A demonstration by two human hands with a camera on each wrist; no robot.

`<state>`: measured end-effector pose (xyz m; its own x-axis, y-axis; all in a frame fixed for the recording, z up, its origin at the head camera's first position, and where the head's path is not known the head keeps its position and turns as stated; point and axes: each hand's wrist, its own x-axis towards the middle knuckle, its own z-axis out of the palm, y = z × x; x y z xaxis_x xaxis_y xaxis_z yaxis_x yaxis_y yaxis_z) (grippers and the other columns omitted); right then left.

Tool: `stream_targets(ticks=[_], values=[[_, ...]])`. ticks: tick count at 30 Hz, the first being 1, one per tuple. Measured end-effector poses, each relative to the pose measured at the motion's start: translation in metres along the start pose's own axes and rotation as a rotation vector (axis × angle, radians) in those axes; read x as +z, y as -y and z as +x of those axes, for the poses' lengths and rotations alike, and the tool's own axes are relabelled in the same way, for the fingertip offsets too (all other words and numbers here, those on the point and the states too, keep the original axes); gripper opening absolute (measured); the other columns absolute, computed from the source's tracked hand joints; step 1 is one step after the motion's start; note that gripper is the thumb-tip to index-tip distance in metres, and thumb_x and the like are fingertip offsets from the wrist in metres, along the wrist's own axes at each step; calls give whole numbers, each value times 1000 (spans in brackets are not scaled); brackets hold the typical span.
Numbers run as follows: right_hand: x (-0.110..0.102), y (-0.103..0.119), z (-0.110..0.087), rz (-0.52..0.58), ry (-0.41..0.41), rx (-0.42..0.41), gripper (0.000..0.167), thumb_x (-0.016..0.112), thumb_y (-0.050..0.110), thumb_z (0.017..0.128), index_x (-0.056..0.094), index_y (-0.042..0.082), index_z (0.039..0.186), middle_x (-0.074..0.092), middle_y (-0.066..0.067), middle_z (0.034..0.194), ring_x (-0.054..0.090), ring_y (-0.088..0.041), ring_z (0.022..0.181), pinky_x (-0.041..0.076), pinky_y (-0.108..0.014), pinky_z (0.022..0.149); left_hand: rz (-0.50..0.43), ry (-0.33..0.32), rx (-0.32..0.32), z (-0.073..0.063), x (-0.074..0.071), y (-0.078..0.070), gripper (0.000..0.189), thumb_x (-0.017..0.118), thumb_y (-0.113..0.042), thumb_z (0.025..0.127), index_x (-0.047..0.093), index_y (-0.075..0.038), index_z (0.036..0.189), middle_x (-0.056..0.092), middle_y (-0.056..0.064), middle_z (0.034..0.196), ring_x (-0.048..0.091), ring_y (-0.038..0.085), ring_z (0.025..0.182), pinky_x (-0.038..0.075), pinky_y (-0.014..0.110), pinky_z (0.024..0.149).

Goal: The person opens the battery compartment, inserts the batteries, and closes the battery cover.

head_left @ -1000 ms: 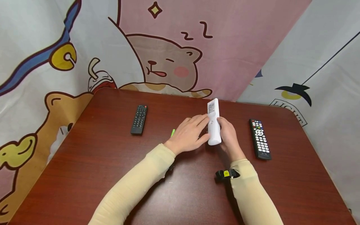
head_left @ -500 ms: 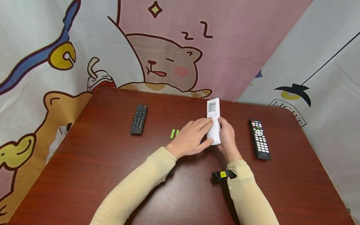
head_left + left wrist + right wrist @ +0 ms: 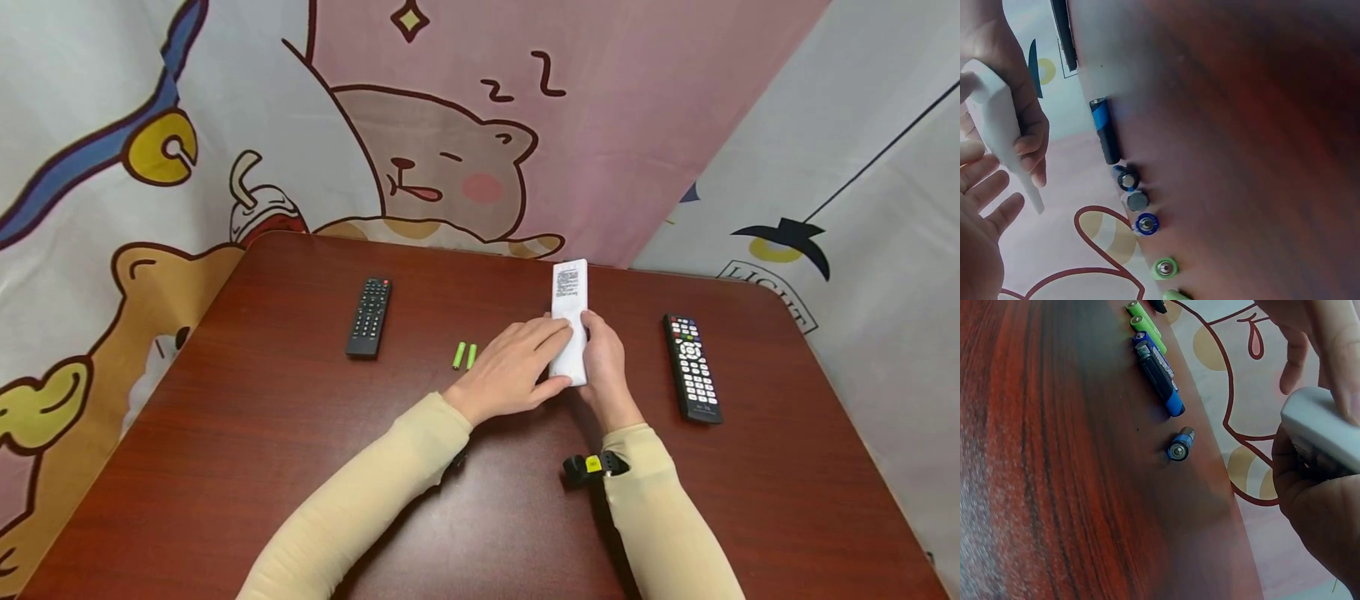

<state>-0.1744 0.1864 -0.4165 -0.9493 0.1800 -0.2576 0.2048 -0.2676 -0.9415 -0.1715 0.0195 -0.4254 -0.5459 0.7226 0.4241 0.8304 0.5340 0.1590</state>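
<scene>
A white remote control is held above the table, its back with the printed label facing up. My right hand grips it along the right side, thumb on the edge. Across the back from the left lies my left hand, fingers extended and touching the lower half, thumb at the near end. In the left wrist view, the fingers of the left hand are spread beside the remote. The right wrist view shows the right palm under the remote; its button side is mostly hidden.
Two green batteries lie behind the left hand. Black-and-blue batteries and others with blue ends lie nearby on the table. A small black remote lies left, a longer black remote right. A printed curtain hangs behind.
The white remote has turned so its back faces up more fully. My left hand has slid slightly right onto it, uncovering the two green batteries.
</scene>
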Motion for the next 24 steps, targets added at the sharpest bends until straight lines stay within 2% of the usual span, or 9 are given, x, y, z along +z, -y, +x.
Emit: stream_targets(ticks=[4,9,17,24], values=[[0,0,0,-44,-1,-8,51,33,27,110,44,1,152,65,-9,122,66,-7,97,54,-22,85,-12,-13,13,2,-3,0,64,65,-44,100,51,-4,148,53,9,149,47,27,142,36,39,117],[1,0,-2,-72,-4,-18,49,34,27,110,47,3,151,64,0,112,64,-8,96,54,-22,82,-51,-9,3,4,-7,-1,62,70,-41,97,52,-3,144,55,9,145,48,26,139,35,38,118],[3,-1,-4,-95,-7,-33,46,36,25,108,51,3,146,64,4,101,63,-6,87,54,-22,75,-143,-1,-25,8,-11,0,64,79,-36,91,53,-1,138,56,11,139,50,24,133,36,34,116],[4,-3,-4,-142,-6,-46,48,36,25,108,49,3,149,63,4,103,62,-5,85,53,-21,73,-207,-4,-50,8,-12,3,65,85,-35,87,55,-2,134,56,10,137,52,23,130,39,32,113]])
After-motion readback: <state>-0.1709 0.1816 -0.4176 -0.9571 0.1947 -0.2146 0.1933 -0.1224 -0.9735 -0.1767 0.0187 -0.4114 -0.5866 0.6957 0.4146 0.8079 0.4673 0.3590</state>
